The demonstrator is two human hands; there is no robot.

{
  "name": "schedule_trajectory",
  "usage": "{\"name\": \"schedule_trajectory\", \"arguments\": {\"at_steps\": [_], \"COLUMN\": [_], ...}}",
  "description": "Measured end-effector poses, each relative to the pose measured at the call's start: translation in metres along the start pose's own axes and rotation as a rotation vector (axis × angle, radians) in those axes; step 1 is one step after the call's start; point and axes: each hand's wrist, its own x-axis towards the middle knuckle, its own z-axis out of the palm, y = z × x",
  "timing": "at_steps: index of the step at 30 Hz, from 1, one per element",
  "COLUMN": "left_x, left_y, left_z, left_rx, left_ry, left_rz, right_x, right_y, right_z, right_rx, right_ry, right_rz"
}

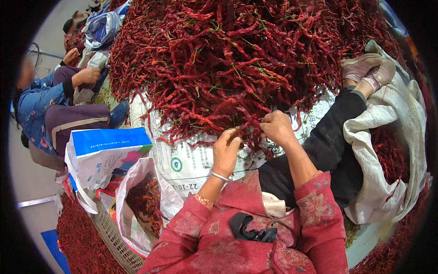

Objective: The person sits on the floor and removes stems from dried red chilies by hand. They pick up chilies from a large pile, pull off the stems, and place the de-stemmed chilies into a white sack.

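A large heap of dried red chilies point(219, 68), many with green stems, rises before me. Its near edge spills over a printed white woven sack point(184, 161) lying flat. At that edge my left hand point(226, 152), with a bangle on the wrist, has its bent fingers at the chilies; whether they grip one is hidden. Just to the right, my right hand point(279, 128) has thumb and fingers pinched on a dried red chili, partly hidden among the others. A narrow gap separates the two hands.
At left stand a white plastic bag point(171, 197) holding chili bits, a blue-and-white printed bag point(111, 142) and a plastic crate point(114, 236). An open white woven sack point(362, 137) with chilies lies right, beside crossed legs point(321, 137). Another person point(44, 99) sits far left.
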Motion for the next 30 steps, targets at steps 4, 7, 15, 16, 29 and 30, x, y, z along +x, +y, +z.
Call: {"name": "schedule_trajectory", "arguments": {"at_steps": [4,7,15,16,29,30], "left_x": [-0.002,-0.006,0.014,0.012,-0.002,-0.007], "left_y": [0.016,0.029,0.008,0.008,-0.009,-0.006], "left_z": [0.012,0.015,0.006,0.001,-0.025,-0.027], "left_rx": [-0.026,0.026,-0.131,-0.206,-0.371,-0.453], "left_ry": [-0.206,-0.272,-0.243,-0.277,-0.145,-0.148], "left_rz": [0.051,-0.070,0.068,0.028,-0.304,-0.331], "right_x": [-0.029,-0.030,-0.018,-0.012,-0.013,-0.014], "right_y": [-0.013,-0.012,-0.010,-0.003,0.015,0.007], "right_z": [-0.009,-0.006,0.008,0.006,-0.011,-0.006], "right_rx": [0.182,0.228,0.318,0.609,-0.291,-0.334], "right_ry": [-0.032,0.001,-0.032,-0.236,0.161,0.109], "right_rz": [-0.022,-0.126,-0.181,0.036,-0.130,-0.125]}}
